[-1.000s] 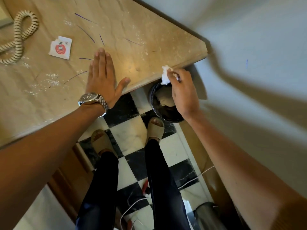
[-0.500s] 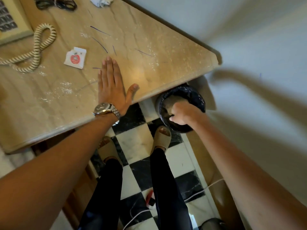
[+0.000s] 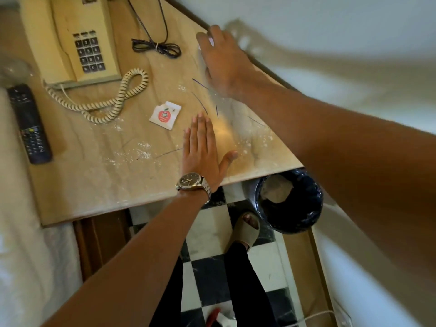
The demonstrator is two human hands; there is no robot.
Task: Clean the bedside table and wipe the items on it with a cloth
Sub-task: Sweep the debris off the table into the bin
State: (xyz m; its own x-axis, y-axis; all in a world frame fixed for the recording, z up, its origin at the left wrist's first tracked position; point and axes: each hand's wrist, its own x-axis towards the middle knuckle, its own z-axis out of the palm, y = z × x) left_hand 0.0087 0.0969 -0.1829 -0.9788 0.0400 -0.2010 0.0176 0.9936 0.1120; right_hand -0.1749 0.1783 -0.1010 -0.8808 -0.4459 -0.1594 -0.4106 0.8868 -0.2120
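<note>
On the beige marble counter (image 3: 99,182): one cream corded telephone (image 3: 77,41), one black remote control (image 3: 29,123), one torn white sachet (image 3: 165,114), one bundled black cable (image 3: 155,47).

right hand (image 3: 221,60) blurred; grasp unclear.

A pale, plain wall (image 3: 330,31) fills the right and far side of the view, with soft blurred shadows falling across it. Below, the floor (image 3: 207,230) is laid in a black and white checkered tile pattern, and a brown wooden skirting strip (image 3: 304,267) runs along the foot of the wall on the right. At the far left edge lies white bedding (image 3: 16,256), beside a dark wooden cabinet front (image 3: 99,237); the light is warm and even.
</note>
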